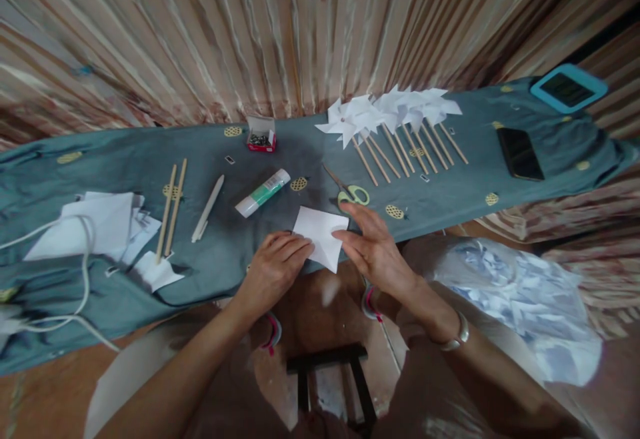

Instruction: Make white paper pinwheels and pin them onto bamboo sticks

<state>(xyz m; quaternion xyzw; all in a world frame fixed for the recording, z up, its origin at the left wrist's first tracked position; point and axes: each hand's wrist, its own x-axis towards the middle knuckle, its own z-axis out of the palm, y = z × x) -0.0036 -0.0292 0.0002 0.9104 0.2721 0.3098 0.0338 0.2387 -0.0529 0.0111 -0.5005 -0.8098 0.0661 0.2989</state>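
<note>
The desk is stretching across in front of me under its dark cloth, with the pinwheels lying beyond my right hand. That hand is opening partway: its index finger is sticking out toward the scissors, while its thumb is resting on the right edge of the white paper. I cannot tell whether any finger is pressing back from underneath. My left hand is curling nearly closed, holding the paper's left edge.

I am judging the paper to be very light and thin, bending easily, not slippery but quick to crease or tear under a hard pull. Its opposite edges are seeming the best places for a gentle pinch, leaving the middle flat.

The paper is sitting between my two hands at the desk's near edge, touching both. Its far edge is lying free, near the scissors and the glue stick, and its near corner is pointing toward me.
</note>
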